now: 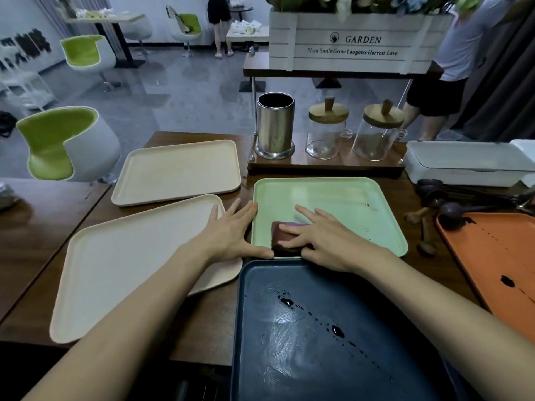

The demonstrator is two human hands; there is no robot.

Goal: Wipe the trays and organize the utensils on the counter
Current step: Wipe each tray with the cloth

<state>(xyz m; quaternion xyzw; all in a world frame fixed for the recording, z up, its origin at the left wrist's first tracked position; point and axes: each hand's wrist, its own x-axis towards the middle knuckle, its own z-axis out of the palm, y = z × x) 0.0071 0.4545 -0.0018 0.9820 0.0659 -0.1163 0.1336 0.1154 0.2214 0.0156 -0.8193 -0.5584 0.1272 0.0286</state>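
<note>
- Wooden counter [211, 328] in a café-like room, green-and-white chairs beyond. Five trays lie on it, and the green tray [333, 195] serves as landmark.
- Right hand [321, 241]: fingers straight and flat, pressing a dark maroon cloth [282, 234] onto the near left part of the green tray's floor.
- Left hand [231, 235]: fingers spread and flat, holding nothing. It rests against the green tray's left rim with the thumb along the near left corner, apparently to steady it.
- Step in hand, as judged: wiping the green tray. Dark marks [367, 205] show on the right of its floor, well apart from the cloth, so this tray looks only partly done.
- Next move calls for a firm sweep of the cloth rightward over those marks, the left hand bracing the rim so the tray does not slide.
- Navy tray [318, 357], touching the green tray's near edge: dark drops and a smear, seemingly not yet cleaned.
- Orange tray [492, 256], right of the green tray: dark spots.
- Near cream tray [130, 270] and far cream tray [176, 172], both left of the green tray: no marks visible.
- Spoons [440, 198] lie loose just right of the green tray. A steel canister [275, 125] stands behind it with nothing protruding, which makes it the likely holder for them once the wiping ends.
</note>
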